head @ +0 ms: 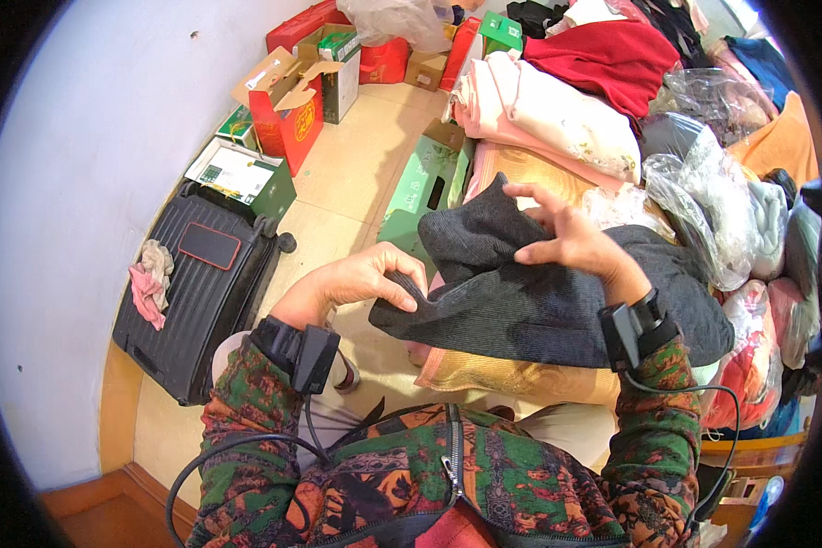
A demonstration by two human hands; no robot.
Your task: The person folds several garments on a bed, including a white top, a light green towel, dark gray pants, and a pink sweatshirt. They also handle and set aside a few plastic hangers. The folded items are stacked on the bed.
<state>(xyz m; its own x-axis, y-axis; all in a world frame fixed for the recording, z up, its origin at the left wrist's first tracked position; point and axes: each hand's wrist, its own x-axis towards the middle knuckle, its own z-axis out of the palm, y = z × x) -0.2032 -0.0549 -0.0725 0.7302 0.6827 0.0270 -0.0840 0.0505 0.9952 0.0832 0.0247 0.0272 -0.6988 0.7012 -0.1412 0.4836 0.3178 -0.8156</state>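
Note:
A dark grey ribbed garment [520,315] is stretched out in front of me, partly raised and partly resting on a bed-like surface. My left hand [377,277] pinches its left corner between thumb and fingers. At the garment's raised upper fold is my right hand [562,233], with thumb and index finger apart. The index fingertip meets the peak of the cloth; whether the other fingers grip it is hidden. The far right part of the garment spreads beneath and beyond my right wrist.
Left, a black suitcase [192,308] carries a phone [209,246] and crumpled cloth [151,281]. Boxes, including a red carton [284,120], line the wall [96,171]. A green box [418,181] stands by a folded pink blanket [548,123]. Bagged clothes [705,205] are heaped right.

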